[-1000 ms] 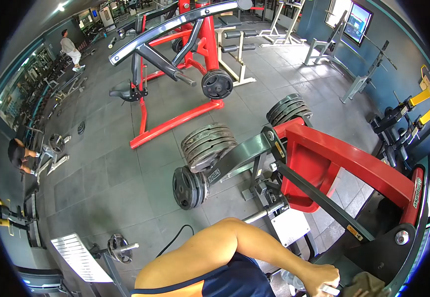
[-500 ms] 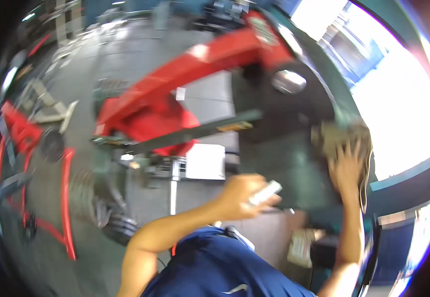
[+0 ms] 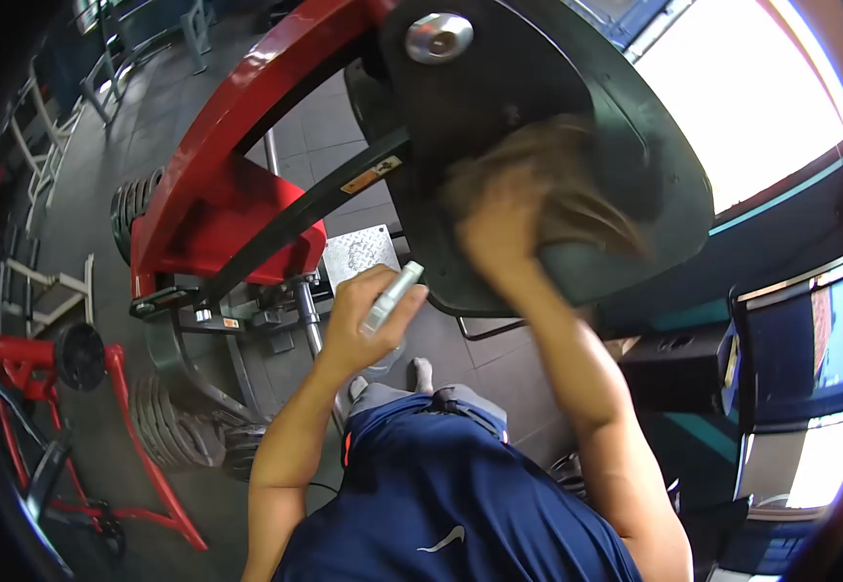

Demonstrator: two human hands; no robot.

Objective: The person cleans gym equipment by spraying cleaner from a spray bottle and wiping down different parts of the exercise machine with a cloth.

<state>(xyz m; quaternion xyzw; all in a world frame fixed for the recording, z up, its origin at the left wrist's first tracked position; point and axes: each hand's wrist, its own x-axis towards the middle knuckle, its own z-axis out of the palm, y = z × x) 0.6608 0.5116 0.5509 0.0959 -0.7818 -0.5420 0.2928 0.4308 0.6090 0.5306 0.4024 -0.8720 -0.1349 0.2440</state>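
My left hand [image 3: 371, 315] is closed around a clear spray bottle with a whitish nozzle [image 3: 394, 296], held just left of the machine's dark panel. My right hand [image 3: 504, 221] presses a brown cloth [image 3: 562, 184] on the face of the large dark green and black panel [image 3: 509, 87]; hand and cloth are blurred by motion. The panel joins a curved red machine arm [image 3: 218, 116]. A black bar with an orange label [image 3: 310, 209] runs below that arm. Above the cloth is a round silver cap [image 3: 439, 38].
Weight plates [image 3: 174, 427] hang at the lower left, near a red frame [image 3: 145, 446]. A textured metal footplate [image 3: 358, 252] lies beyond my left hand. A black box [image 3: 679, 364] stands at the right, below a bright window [image 3: 742, 97].
The view has shifted, with the panel now nearer and higher. My right hand and the cloth have moved from the panel's right edge to its middle. The bottle remains in my left hand.
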